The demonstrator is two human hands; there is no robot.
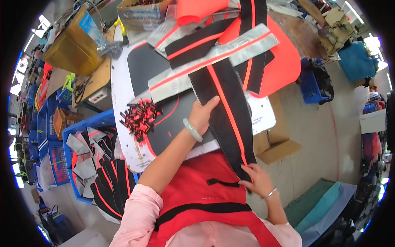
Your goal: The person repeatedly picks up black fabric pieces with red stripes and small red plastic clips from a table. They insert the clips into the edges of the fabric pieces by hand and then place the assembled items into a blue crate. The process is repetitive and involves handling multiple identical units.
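A long black fabric strip (227,105) with a bright orange line down its middle slants from the table toward my lap. My left hand (202,118) grips its left edge, thumb on top and the other fingers hidden underneath. At the lower end, my right hand (258,181) pinches the strip near its corner. The strip's far end meets a silvery grey band (177,80) with an orange line; whether they are joined I cannot tell. Left of my left hand lies a heap of short black and coral pieces (140,119) on the white tabletop (264,113).
Coral fabric (286,61) and another black strip (193,43) lie farther back. At the left, a blue crate (68,154) holds fabric pieces. An open cardboard box (279,150) sits below the table's right side; a blue basket (308,84) stands beyond. A yellowish container (74,45) stands back left.
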